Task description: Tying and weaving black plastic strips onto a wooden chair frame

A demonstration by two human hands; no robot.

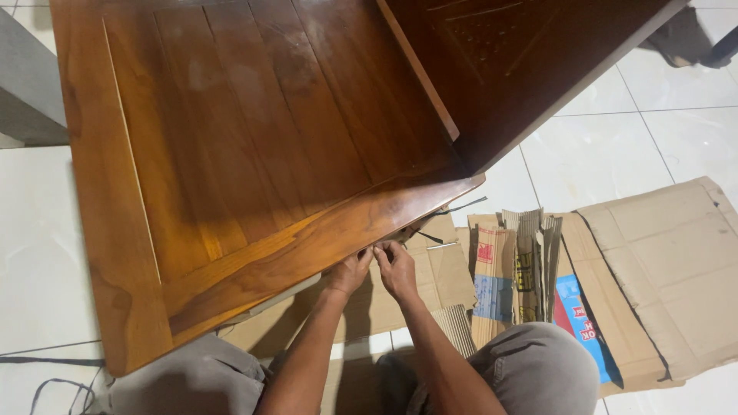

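A: Large brown wooden panel [231, 146] lying flat, second carved panel [523, 46] standing at a right angle along the right edge. Joined already, by the look.

B: Underneath?

A: Flattened cardboard [653, 261] spread over white floor tiles [600, 146], folded cartons [515, 269] stacked beside.

B: Hands?

A: Left hand [350, 270] and right hand [396, 265] side by side at the panel's near edge, close to the corner. Fingertips curled in, pressed together on something small — too small to identify.

B: Progress?

A: Corner apparently up, edge detail in hand. Thin dark strips [453, 209] loose near the corner — likely left to deal with.
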